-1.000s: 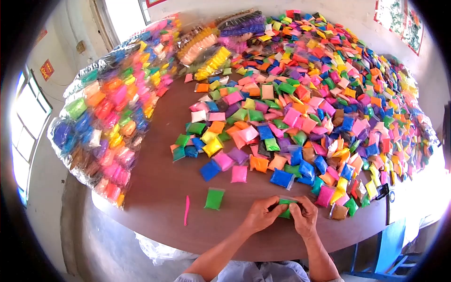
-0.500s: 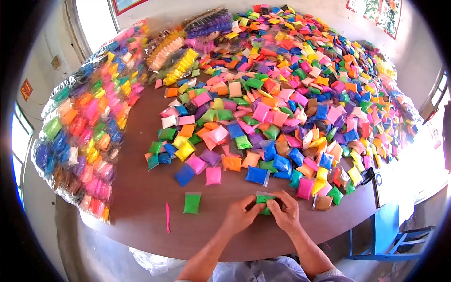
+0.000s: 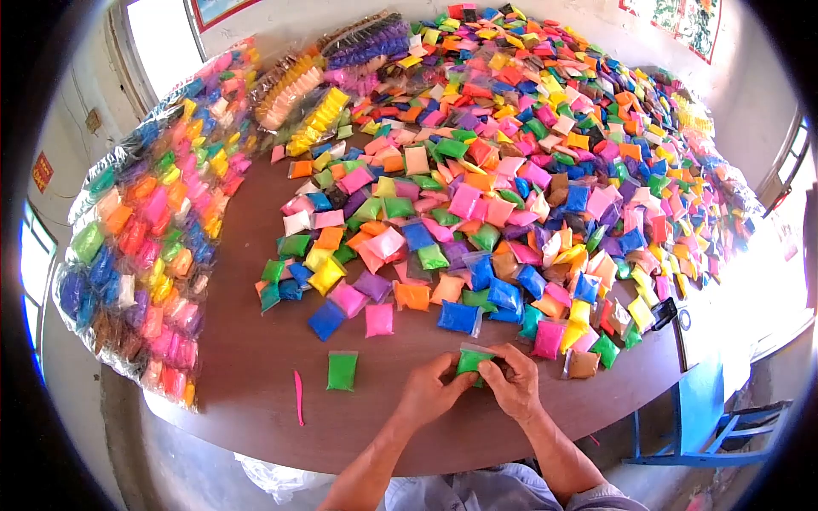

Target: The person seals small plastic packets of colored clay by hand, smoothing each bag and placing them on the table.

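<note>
Near the front edge of the brown table, a small green packet (image 3: 470, 361) with a clear top edge is held between both hands. My left hand (image 3: 431, 389) pinches its left side with thumb and fingers. The fingers of my right hand (image 3: 514, 381) close on its right side, the thumb across its front. Another green packet (image 3: 342, 371) lies flat to the left of my hands. Farther left lies a thin pink stick-like tool (image 3: 299, 398). A blue packet (image 3: 460, 318) lies just beyond my hands.
A large heap of coloured packets (image 3: 511, 187) covers the back and right of the table (image 3: 256, 341). Clear bags of packets (image 3: 153, 247) line the left side. A black object (image 3: 664, 314) sits at the right edge, above a blue chair (image 3: 700, 409).
The view has turned, so the table contents appear farther left. Both hands still hold the green packet, which now looks slightly more tilted between the fingers.
</note>
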The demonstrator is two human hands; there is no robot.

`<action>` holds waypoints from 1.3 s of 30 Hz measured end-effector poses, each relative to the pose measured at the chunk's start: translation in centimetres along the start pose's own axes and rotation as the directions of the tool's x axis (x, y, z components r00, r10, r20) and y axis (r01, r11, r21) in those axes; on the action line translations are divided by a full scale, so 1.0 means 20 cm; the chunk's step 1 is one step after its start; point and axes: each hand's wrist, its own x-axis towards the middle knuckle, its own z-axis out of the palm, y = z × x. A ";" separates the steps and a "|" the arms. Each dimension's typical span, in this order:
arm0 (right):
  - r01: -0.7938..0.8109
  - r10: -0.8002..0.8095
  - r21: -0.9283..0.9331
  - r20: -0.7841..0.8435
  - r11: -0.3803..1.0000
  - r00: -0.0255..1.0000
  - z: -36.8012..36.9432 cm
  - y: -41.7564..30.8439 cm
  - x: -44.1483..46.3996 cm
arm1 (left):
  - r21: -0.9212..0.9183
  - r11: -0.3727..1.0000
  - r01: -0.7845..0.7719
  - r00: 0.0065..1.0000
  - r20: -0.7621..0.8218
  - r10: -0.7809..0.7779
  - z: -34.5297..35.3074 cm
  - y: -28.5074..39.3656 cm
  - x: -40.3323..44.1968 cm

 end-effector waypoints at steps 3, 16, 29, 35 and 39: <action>0.009 -0.008 -0.020 0.009 1.000 1.000 -0.01 0.01 0.00 | -0.003 0.999 0.033 0.999 0.039 -0.033 -0.01 0.01 0.01; -0.039 0.039 0.046 0.000 0.998 0.999 -0.01 -0.02 0.00 | -0.123 0.992 -0.022 0.996 -0.093 0.011 0.04 -0.01 0.01; 0.006 -0.008 0.107 0.022 0.994 1.000 -0.01 0.02 0.00 | -0.044 0.998 -0.052 0.999 -0.016 0.051 -0.01 -0.02 0.01; 0.003 -0.004 0.099 0.011 0.995 1.000 -0.01 0.01 0.01 | -0.113 0.993 -0.026 0.999 -0.040 0.022 0.00 0.07 0.00; 0.090 -0.088 -0.069 0.042 0.994 0.995 -0.01 0.00 0.02 | -0.302 0.953 -0.007 0.999 -0.045 -0.007 0.02 -0.01 0.01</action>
